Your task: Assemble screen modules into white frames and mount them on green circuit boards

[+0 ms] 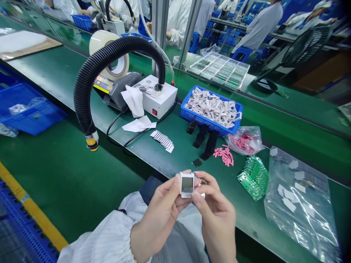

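Both my hands hold a small white square part with a grey screen [187,184] close to me, over my lap. My left hand [161,212] pinches its left side with thumb and fingers. My right hand [216,215] grips its right side and lower edge, fingers curled; something small and metallic shows between those fingers, too hidden to name. A small dark square piece [197,162] lies on the green table just beyond the part.
On the green bench [55,76] stand a blue tray of white parts [212,108], a white box unit [159,96] with a black ribbed hose [90,73], a tape roll [113,54], pink pieces [224,155], green circuit boards [253,177] and clear bags [298,204]. Other people work beyond.
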A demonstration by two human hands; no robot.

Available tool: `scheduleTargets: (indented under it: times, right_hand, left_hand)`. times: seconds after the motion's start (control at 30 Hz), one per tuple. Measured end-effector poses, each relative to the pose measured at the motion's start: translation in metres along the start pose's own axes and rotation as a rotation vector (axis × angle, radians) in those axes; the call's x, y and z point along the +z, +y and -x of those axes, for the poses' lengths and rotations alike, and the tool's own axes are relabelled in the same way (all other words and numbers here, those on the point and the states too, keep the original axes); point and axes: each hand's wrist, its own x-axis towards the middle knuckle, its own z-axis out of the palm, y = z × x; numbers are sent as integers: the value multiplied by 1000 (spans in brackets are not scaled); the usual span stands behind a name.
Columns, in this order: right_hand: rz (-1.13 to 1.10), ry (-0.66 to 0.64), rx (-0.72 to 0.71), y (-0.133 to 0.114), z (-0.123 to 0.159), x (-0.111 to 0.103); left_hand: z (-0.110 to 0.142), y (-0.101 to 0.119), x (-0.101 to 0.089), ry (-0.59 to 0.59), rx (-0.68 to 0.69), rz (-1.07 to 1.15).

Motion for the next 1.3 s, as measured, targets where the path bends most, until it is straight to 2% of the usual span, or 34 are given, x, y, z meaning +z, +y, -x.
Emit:
scheduleTargets:
  times: [0.43, 0.6, 0.77, 0.87, 0.97, 1.2, 1.3]
  right_hand:
    - [141, 69, -104, 3, 3, 7]
    - [257, 134, -220, 3, 5, 11]
    - [268, 249, -366, 0, 2, 13]
    - [301, 146, -434, -3, -2, 8]
    - [374, 34, -439, -5, -5, 1]
    - [390, -32, -446, -8, -10, -10]
    - [375, -96, -471, -10, -13, -15]
  left_hand:
    - [1, 1, 2, -5, 0, -11]
    - [1, -1, 1, -4, -7, -16]
    - [1, -5, -3, 22, -36, -42]
    - [1, -7, -5, -19, -55, -86]
    - [1, -9, -6, -57, -78, -126]
    - [0, -12, -12, -88, 5, -311]
    - [0, -14, -13, -89, -27, -282]
